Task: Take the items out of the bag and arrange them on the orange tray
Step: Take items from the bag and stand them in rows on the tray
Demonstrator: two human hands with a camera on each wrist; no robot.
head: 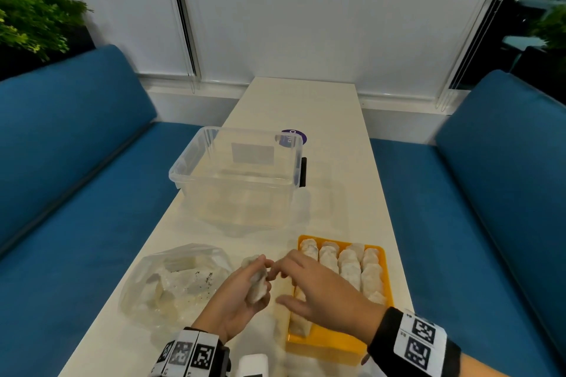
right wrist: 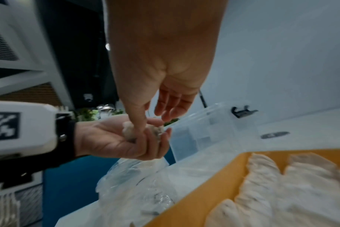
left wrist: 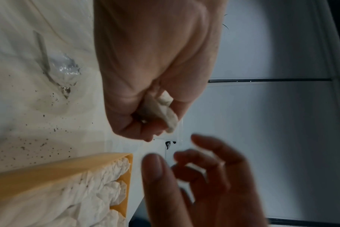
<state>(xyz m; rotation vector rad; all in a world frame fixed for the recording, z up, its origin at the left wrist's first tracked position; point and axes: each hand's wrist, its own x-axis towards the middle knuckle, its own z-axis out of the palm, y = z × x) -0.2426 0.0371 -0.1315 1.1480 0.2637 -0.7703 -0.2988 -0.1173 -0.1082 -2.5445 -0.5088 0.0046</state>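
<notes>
Dumpling (head: 256, 284) (pale, crumpled) held in left hand (head: 237, 300).

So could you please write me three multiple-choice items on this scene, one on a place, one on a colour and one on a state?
1. Where does the bag lie?
A. On the table, left of the tray
B. Inside the clear box
C. On the blue seat

2. What colour is the tray?
A. Green
B. Orange
C. Black

3. What is the left hand doing?
A. Lying flat on the table
B. Reaching into the bag
C. Holding a dumpling

Answers:
1. A, since the head view shows the bag on the table, left of the tray.
2. B, since its rim is orange round the rows of dumplings.
3. C, since its fingers curl round a dumpling while the right hand reaches toward it with spread fingers.
</notes>
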